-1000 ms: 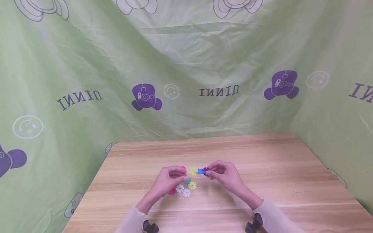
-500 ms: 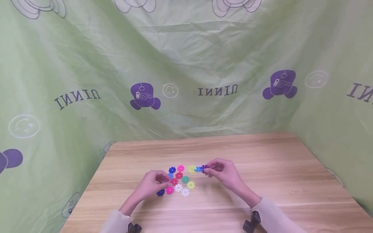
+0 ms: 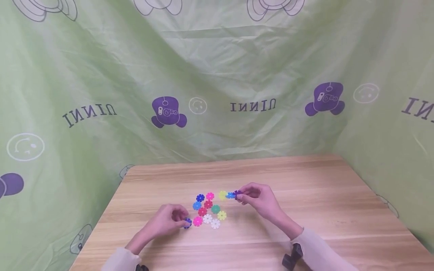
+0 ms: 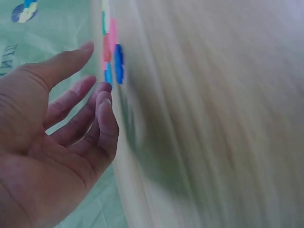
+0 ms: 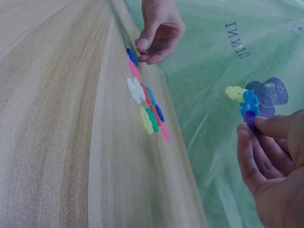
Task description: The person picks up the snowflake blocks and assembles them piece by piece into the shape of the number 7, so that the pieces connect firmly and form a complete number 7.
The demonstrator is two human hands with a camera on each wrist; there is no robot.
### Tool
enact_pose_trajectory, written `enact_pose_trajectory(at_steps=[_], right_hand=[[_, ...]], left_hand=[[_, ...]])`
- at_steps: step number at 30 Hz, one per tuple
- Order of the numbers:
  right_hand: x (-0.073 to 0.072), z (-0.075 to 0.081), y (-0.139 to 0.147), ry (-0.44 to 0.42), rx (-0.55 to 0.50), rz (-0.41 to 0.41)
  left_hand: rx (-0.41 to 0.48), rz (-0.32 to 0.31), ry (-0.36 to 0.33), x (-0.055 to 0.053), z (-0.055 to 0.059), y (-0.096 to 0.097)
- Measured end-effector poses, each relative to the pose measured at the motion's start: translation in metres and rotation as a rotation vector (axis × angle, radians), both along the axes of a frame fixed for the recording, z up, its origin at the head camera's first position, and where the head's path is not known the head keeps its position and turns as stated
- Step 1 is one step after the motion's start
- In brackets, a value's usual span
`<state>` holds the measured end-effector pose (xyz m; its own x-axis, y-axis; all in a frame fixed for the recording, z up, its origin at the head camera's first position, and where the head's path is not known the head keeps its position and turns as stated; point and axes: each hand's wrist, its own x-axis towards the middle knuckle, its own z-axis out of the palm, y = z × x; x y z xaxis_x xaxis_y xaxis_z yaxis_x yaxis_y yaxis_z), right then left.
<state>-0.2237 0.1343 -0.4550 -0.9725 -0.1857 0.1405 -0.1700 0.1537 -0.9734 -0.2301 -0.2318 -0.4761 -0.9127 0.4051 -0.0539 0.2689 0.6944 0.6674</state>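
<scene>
My right hand [image 3: 259,199] pinches a purple snowflake-shaped plastic disc [image 5: 253,118] between thumb and fingers, held up off the table. Joined to it in a row are a light blue disc [image 5: 249,103] and a yellow disc [image 5: 235,92]. At the near left end of the loose discs, my left hand [image 3: 167,221] reaches down to a dark blue disc [image 3: 188,223], thumb tip overlapping it in the head view. The left wrist view shows that thumb and the loosely bent fingers apart, holding nothing.
Several loose discs lie flat on the wooden table [image 3: 305,188], among them a pink disc [image 3: 197,221], a white disc [image 3: 215,224], a green disc [image 3: 215,209] and a yellow-green disc [image 3: 222,215]. A green printed cloth [image 3: 217,67] hangs behind the table and at both sides.
My left hand has moved left and nearer, away from the joined discs to the dark blue disc, uncovering the loose discs. My right hand keeps its pinch on the purple disc, barely shifting.
</scene>
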Motion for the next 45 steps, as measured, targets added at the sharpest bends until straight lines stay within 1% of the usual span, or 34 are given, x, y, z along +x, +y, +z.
enact_pose_trajectory(at_steps=[3,6,13,17,25,32,38,42,45], right_hand=[[0.0003,-0.0011,0.0020,-0.005,0.005,-0.003],[0.0006,-0.0023,0.0033,-0.008,0.005,-0.002],[-0.0004,-0.0024,0.0034,0.007,0.002,-0.005],[-0.0006,-0.0018,0.0031,0.009,0.005,-0.003],[-0.0016,-0.0049,0.0040,0.007,0.008,0.000],[-0.0011,-0.0048,0.0023,-0.003,-0.002,0.005],[0.0003,-0.0047,0.0015,-0.020,-0.002,-0.002],[0.0010,-0.0052,0.0011,-0.020,-0.004,-0.009],[0.0018,-0.0056,0.0011,-0.020,-0.005,-0.011]], left_hand=[[-0.021,-0.025,-0.003,0.0005,-0.0014,-0.0025],[-0.031,-0.033,-0.015,0.0009,-0.0025,-0.0025],[-0.022,-0.066,0.016,-0.0030,-0.0040,0.0001],[-0.031,-0.064,0.014,-0.0049,-0.0054,0.0001],[-0.050,-0.059,0.009,-0.0040,-0.0054,0.0019],[-0.050,-0.058,-0.029,-0.0037,-0.0038,0.0029],[-0.052,-0.068,-0.056,-0.0029,-0.0019,0.0021],[-0.060,-0.071,-0.048,-0.0022,-0.0032,0.0027],[-0.048,-0.055,-0.045,-0.0005,-0.0043,0.0041]])
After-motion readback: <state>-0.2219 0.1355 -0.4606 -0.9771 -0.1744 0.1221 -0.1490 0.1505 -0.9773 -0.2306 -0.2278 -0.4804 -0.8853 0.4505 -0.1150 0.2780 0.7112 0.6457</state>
